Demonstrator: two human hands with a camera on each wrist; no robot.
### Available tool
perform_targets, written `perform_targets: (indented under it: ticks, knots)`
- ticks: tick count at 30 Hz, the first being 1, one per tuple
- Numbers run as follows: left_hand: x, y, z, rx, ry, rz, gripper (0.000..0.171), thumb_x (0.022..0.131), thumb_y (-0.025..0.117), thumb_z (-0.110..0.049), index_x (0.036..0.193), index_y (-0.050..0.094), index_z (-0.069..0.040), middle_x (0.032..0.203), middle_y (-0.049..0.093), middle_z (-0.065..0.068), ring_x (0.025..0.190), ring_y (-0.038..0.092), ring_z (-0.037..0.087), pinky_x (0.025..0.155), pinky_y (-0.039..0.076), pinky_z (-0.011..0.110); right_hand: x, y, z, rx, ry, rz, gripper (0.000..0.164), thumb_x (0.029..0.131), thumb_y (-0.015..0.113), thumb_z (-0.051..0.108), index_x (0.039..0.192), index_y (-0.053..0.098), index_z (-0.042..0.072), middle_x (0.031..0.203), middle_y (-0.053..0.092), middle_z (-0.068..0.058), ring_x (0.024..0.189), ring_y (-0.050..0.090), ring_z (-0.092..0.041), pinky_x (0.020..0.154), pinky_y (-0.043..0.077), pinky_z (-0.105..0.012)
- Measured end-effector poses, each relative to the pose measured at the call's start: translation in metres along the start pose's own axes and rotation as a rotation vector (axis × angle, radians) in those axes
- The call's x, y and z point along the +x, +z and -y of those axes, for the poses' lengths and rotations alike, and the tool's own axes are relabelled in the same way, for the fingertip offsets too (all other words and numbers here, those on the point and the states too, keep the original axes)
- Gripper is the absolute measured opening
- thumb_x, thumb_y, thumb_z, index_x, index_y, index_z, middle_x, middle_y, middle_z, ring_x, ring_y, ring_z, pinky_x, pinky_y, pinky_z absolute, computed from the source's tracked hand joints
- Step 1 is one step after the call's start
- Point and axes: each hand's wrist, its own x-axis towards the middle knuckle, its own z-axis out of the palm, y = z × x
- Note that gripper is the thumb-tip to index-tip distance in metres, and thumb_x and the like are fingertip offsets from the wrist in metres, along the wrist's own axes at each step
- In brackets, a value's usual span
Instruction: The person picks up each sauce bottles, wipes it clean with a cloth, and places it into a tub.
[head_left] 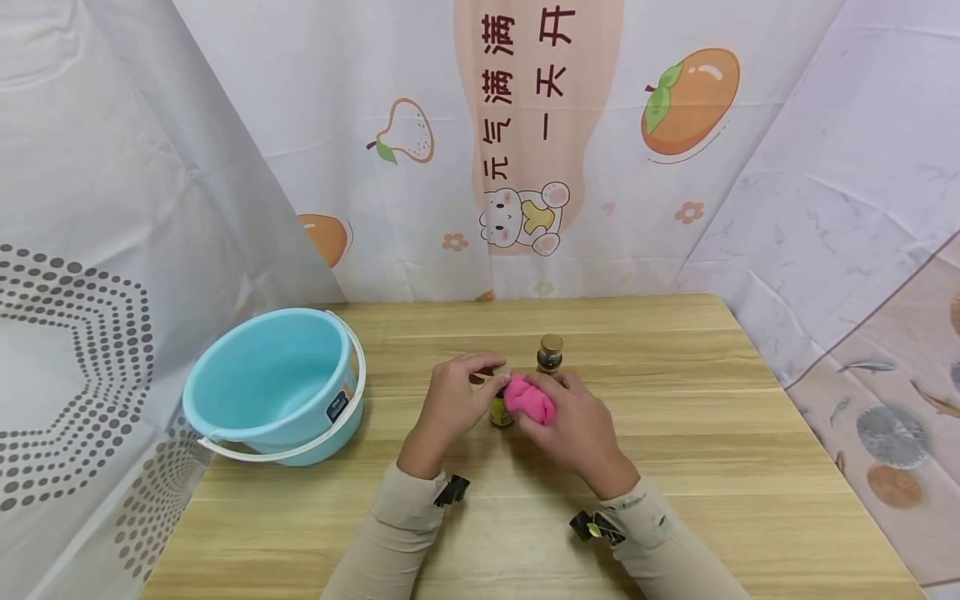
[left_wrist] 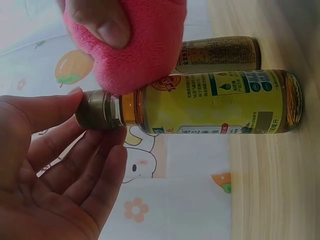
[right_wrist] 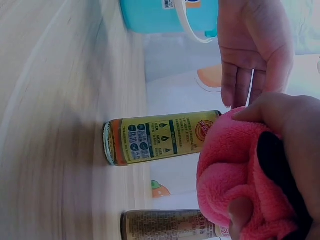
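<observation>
My left hand [head_left: 454,398] pinches the dark gold cap of a glass bottle [left_wrist: 215,102] with a yellow-green label, thumb on one side and fingertips on the other. The bottle is upright, its base at the table top. A bunched pink cloth [head_left: 531,402] is gripped in my right hand [head_left: 585,423] and lies against the bottle's neck and shoulder. In the right wrist view the cloth [right_wrist: 230,175] hides the bottle's upper part. Just beyond my right hand stands a second bottle [head_left: 550,354] with a gold cap, its lower part hidden in the head view.
A light blue bucket [head_left: 300,429] with a white handle stands at the left of the wooden table [head_left: 712,450]. Behind the table hangs a white curtain [head_left: 420,250] printed with fruit and a cartoon animal. More printed cloth hangs at both sides.
</observation>
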Motion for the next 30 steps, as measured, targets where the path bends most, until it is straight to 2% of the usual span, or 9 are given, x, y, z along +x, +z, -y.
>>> perform_targets:
  ticks: [7,14,30]
  knots:
    - [0.0,0.0,-0.002,0.014,-0.004,0.025,0.021,0.095,0.078,-0.019,0.114,0.079,-0.01,0.113,0.078,0.004,0.095,0.073,0.014,0.082,0.064,0.036,-0.002,0.003,-0.001,0.004,0.004,0.009,0.054,0.079,0.084,0.044,0.127,0.073,0.022,0.102,0.063,-0.009,0.067,0.052,-0.012,0.049,0.042,-0.024]
    - [0.0,-0.001,-0.004,0.023,-0.007,0.037,0.022,0.096,0.077,-0.019,0.115,0.079,-0.01,0.114,0.078,0.005,0.097,0.073,0.014,0.083,0.064,0.036,-0.006,0.007,-0.005,0.006,0.036,0.056,0.055,0.078,0.085,0.042,0.127,0.073,0.023,0.099,0.058,-0.006,0.065,0.047,-0.012,0.048,0.038,-0.024]
    - [-0.001,-0.001,-0.005,-0.004,-0.026,0.048,0.023,0.097,0.075,-0.018,0.118,0.078,-0.008,0.118,0.077,0.007,0.101,0.073,0.018,0.087,0.063,0.044,-0.018,0.024,-0.012,-0.069,0.16,0.268,0.056,0.082,0.079,0.053,0.132,0.07,0.028,0.105,0.061,-0.007,0.061,0.05,-0.015,0.047,0.037,-0.028]
